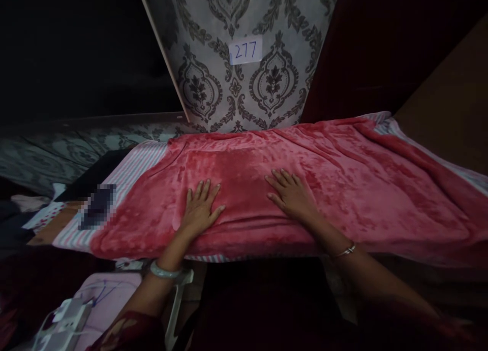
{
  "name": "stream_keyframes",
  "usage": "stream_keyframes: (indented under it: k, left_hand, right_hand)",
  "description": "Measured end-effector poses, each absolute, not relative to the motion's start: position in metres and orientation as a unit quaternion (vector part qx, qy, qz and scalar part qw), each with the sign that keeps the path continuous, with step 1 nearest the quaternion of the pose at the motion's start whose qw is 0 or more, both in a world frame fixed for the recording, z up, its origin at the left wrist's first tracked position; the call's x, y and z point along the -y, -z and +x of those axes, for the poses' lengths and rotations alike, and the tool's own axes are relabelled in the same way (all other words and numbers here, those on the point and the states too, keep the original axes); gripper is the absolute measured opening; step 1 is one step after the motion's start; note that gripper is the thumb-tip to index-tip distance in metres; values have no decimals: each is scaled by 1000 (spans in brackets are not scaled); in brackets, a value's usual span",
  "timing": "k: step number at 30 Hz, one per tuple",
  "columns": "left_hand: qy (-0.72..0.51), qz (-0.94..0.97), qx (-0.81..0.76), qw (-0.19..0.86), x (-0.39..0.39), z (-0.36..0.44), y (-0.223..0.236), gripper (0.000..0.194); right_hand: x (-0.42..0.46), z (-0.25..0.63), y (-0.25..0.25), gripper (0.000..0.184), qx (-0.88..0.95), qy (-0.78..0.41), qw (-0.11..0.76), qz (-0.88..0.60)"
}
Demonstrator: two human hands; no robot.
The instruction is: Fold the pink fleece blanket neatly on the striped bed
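A red plush blanket (343, 178) lies spread over a striped, padded surface (137, 163) in front of me. My left hand (199, 209) rests flat on the blanket near its front edge, fingers stretched out, open. My right hand (292, 193) lies flat on the blanket a little to the right, fingers spread, open. Neither hand holds anything. A pale bangle circles my left wrist and a thin bracelet my right.
A patterned grey board (236, 87) with a label reading 277 (246, 50) leans behind the blanket. A blurred dark object (97, 206) sits at the left end. White and pink items (76, 310) lie at the lower left. The surroundings are dark.
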State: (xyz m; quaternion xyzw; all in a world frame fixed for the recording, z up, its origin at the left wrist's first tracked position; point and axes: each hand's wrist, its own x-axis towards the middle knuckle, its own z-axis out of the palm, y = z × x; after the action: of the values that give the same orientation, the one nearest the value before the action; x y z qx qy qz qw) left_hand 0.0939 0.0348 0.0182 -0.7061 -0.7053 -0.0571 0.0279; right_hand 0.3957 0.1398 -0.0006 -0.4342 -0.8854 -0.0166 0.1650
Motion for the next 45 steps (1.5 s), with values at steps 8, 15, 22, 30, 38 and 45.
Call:
stream_keyframes:
  k: [8,15,22,30,38,45]
  left_hand:
    - [92,-737,669,18,-13,81,-31,56]
    - [95,-767,628,94,25,77,-9,59]
    - [116,-772,610,136,24,70,6,56]
    - [123,-789,586,139,26,143,-17,65]
    - [139,-772,601,154,24,165,20,59]
    - [134,-754,615,189,29,143,7,60]
  right_hand:
    - [-138,408,3,53,898,-4,185,-399]
    - [-113,442,18,65,921,36,204,-330]
    - [-113,446,31,61,911,58,240,-332]
    - [-70,405,3,60,909,79,229,-340]
    - [-58,393,31,61,907,71,232,-344]
    - [-65,407,30,56,885,98,256,-375]
